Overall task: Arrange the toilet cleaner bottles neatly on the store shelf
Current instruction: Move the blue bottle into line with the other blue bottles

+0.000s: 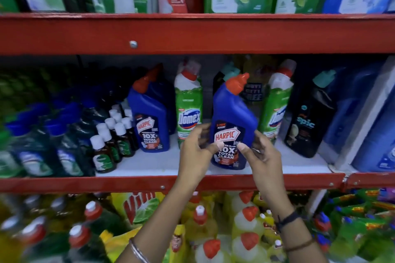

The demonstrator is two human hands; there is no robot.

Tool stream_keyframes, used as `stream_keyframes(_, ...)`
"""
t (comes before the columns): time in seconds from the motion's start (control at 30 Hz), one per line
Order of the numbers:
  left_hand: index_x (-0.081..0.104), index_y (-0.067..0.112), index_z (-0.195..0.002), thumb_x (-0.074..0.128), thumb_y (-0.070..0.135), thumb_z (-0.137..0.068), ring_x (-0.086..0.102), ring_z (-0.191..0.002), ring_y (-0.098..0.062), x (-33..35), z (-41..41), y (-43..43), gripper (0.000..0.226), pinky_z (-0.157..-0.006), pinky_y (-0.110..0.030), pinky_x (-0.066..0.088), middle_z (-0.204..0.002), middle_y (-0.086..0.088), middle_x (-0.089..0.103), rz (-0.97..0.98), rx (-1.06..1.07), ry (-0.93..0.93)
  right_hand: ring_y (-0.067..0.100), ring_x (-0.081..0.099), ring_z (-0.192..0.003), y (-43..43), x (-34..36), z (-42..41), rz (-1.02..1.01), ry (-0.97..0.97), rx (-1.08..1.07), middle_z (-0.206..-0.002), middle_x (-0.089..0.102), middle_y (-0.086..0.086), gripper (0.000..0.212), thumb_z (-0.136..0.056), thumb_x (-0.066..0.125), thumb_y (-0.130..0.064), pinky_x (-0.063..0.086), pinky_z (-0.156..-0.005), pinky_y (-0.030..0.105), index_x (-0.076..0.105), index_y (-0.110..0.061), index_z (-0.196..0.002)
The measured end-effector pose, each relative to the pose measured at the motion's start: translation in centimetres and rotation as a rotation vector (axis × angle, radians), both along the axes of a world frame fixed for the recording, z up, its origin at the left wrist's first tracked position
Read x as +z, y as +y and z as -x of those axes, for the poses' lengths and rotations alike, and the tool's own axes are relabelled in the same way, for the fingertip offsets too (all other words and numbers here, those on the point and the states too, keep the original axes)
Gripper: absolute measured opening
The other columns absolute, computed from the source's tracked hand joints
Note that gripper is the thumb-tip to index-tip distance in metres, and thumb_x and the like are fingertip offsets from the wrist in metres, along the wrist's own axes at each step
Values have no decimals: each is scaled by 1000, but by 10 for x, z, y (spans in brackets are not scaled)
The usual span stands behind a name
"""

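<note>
A blue Harpic bottle [234, 117] with a red cap stands near the front of the middle shelf [149, 165], tilted slightly right. My left hand [195, 153] grips its lower left side and my right hand [261, 156] its lower right, both thumbs on the label. A second blue Harpic bottle [149, 113] stands further left. Two green Domex bottles [189, 102] [275, 100] stand behind, one on each side of the held bottle. Another bottle right behind the held one is mostly hidden.
A black Spic bottle [307, 117] and large blue bottles [367, 126] stand on the right. Small brown bottles [111, 139] and blue-capped green bottles [47, 145] fill the left. Red shelf rails [192, 34] run above and below. Yellow bottles [245, 230] crowd the lower shelf.
</note>
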State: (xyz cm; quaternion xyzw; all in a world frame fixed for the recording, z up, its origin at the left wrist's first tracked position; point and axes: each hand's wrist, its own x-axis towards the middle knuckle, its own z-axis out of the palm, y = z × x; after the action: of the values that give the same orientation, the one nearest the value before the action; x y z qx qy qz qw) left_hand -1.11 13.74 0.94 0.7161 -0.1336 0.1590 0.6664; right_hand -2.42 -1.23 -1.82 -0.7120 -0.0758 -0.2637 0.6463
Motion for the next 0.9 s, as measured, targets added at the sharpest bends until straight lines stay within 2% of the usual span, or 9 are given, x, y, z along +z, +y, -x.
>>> stream_keyframes(0.07, 56, 21, -111, 68, 0, -79, 62, -77, 14, -2, 4, 26, 40, -68, -9, 54, -94, 19, 63, -3, 62, -15, 12, 64, -106, 26, 0, -4, 9, 7, 36, -121, 64, 8, 40, -78, 68, -34, 56, -89, 38, 58, -33, -117)
stream_keyframes(0.2, 55, 28, -110, 69, 7, -81, 61, -92, 6, -11, 11, 71, 38, -71, -6, 52, -99, 20, 62, 2, 164, -14, 13, 63, -110, 73, -3, -12, 20, 30, 118, -123, 65, 4, 44, -82, 69, -29, 56, -90, 43, 57, -23, -124)
stream_keyframes(0.33, 56, 29, -116, 67, 8, -83, 63, -97, 2, -17, 13, 106, 40, -75, -10, 52, -103, 20, 65, -4, 250, -20, 5, 65, -104, 113, -5, -19, 14, 42, 163, -118, 68, 2, 45, -82, 69, -19, 56, -89, 34, 57, -18, -125)
stream_keyframes(0.47, 55, 24, -120, 65, 2, -83, 62, -98, -1, -19, 11, 130, 44, -81, -16, 52, -101, 24, 61, 6, 296, -17, 9, 66, -104, 141, -8, -26, 14, 52, 191, -118, 68, 5, 46, -81, 70, -16, 56, -87, 28, 57, -14, -125)
stream_keyframes(0.53, 55, 20, -123, 64, -1, -83, 61, -96, 4, -21, 10, 139, 46, -83, -19, 53, -100, 21, 62, 9, 312, -11, 7, 66, -103, 151, -9, -28, 27, 51, 195, -118, 68, 4, 46, -81, 70, -15, 56, -84, 23, 57, -14, -126)
stream_keyframes(0.67, 54, 20, -124, 62, -1, -84, 60, -89, 17, -26, 6, 152, 46, -76, -5, 51, -101, 20, 63, -10, 323, -12, 14, 66, -102, 166, -13, -33, 79, 53, 175, -115, 69, 4, 45, -79, 71, -23, 58, -86, 36, 59, -16, -121)
stream_keyframes(0.73, 53, 20, -125, 62, -1, -85, 59, -88, 20, -28, 6, 156, 46, -74, -2, 49, -100, 24, 61, -7, 318, -4, 15, 66, -102, 171, -15, -35, 101, 49, 165, -116, 68, 5, 47, -77, 70, -29, 57, -87, 38, 59, -16, -121)
stream_keyframes(0.8, 52, 21, -127, 61, 1, -86, 59, -91, 17, -29, 6, 159, 47, -78, -7, 50, -101, 25, 60, -7, 307, 4, 17, 65, -102, 174, -15, -36, 117, 48, 156, -118, 67, 5, 48, -78, 70, -30, 57, -86, 37, 58, -16, -123)
stream_keyframes(0.9, 50, 22, -129, 59, 2, -87, 60, -97, 8, -30, 5, 161, 48, -84, -21, 50, -103, 23, 60, -4, 299, 8, 15, 65, -101, 175, -16, -39, 133, 53, 149, -117, 66, 3, 46, -80, 71, -26, 57, -82, 28, 57, -15, -122)
